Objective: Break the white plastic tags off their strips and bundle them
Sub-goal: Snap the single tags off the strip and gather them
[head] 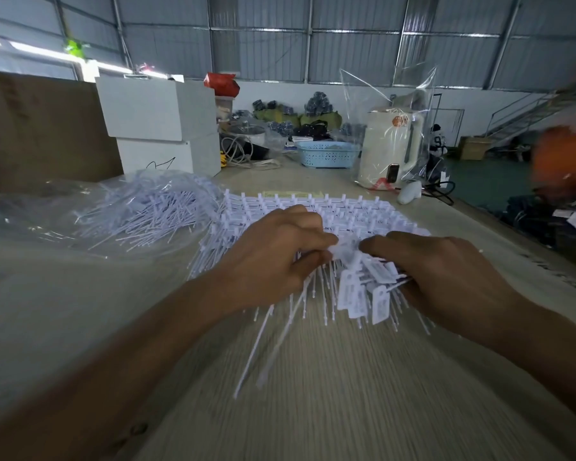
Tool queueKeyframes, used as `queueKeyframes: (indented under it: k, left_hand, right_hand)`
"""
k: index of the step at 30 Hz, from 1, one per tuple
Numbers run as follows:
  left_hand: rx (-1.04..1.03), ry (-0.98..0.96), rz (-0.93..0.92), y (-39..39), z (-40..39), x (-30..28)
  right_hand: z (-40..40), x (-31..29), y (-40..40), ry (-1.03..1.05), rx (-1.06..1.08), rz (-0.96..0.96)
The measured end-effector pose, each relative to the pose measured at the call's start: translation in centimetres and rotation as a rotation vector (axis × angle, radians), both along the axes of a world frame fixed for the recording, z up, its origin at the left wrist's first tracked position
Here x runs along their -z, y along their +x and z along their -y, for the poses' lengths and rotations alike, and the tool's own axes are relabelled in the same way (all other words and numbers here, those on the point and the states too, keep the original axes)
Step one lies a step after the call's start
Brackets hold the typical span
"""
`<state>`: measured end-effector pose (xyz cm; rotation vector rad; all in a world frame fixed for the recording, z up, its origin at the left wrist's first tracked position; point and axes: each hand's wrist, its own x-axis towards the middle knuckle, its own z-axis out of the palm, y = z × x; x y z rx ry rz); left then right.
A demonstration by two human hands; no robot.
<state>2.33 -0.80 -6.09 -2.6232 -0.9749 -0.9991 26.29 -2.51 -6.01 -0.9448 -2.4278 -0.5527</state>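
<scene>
On the table (pixel 346 377), both hands pinch white tags (pixel 356 291).

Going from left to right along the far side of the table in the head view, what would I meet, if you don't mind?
Brown cardboard box → stacked white boxes → cables → blue basket → white kettle in a clear bag.

You have two bare hands and two bare arms. Your left hand (pixel 273 254) has no glove, ring or watch on it. Your right hand (pixel 446 277) has none either. Behind each hand your wrist and forearm are bare, with no sleeve showing. Your nails are short where they show.
</scene>
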Motion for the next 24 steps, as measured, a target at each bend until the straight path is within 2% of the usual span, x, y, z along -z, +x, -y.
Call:
queueKeyframes:
  k: [3,10,17,19,21,24]
  left_hand:
    - [-0.032,0.062,-0.096,-0.2,0.0,0.0]
    - [-0.042,0.059,-0.110,-0.1,0.1,-0.5]
    - [-0.020,0.064,-0.132,-0.2,0.1,-0.6]
    - [-0.010,0.109,-0.205,-0.2,0.2,-0.5]
    - [0.006,0.117,-0.248,0.0,0.4,-0.2]
    - [0.033,0.047,-0.103,-0.1,0.1,0.0]
  right_hand:
    - [0.0,-0.2,-0.2,0.018,-0.020,0.039]
    - [0.1,-0.2,-0.2,0.048,-0.056,0.015]
    - [0.5,-0.5,-0.4,0.028,-0.105,0.080]
    - [0.2,-0.5,-0.1,0.042,-0.113,0.092]
    - [-0.1,-0.5,0.3,0.022,-0.112,0.045]
    - [-1.1,0.1,1.4,-0.064,-0.069,-0.100]
